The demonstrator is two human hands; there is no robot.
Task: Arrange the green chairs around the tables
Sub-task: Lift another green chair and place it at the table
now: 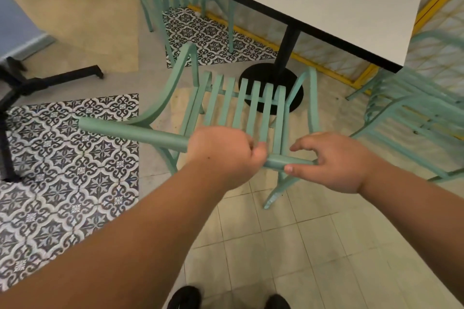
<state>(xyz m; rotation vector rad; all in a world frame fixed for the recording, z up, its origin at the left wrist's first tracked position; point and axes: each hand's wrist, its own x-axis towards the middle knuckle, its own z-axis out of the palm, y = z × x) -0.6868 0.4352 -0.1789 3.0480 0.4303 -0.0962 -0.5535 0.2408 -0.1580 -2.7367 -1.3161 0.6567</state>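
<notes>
Shoes (185, 296) stand on the plain floor tiles, directly behind the green chair (253, 108).

**Position of work.** The chair faces the table (326, 7) with its slatted back towards the person. Its seat reaches close to the black pedestal base (266, 75). A neighbouring chair (411, 88) stands just to the right.

**Hold.** The left hand (223, 153) grips the top rail (133, 130) near its middle, fingers wrapped fully round it. The right hand (334, 163) holds the rail's right end far more loosely. Its thumb is under the rail and its fingers are arched over it, only partly closed.

**Hazards, as judged.**
- Uneven grip: if the chair is pushed or lifted, the slack right hand may slip. The chair would then swing about the left hand towards the neighbouring chair.
- Pedestal: pushed straight in, the front legs would likely strike the base before the seat is tucked under.
- Armrests: I cannot tell whether they clear the table's underside. If they do not, they will knock its edge.
- Rear leg (276, 193): it sits near the person's feet, so a backward pull could bring it onto a toe.
- Flooring: the change from plain to patterned tile on the left may snag a dragged leg.
</notes>
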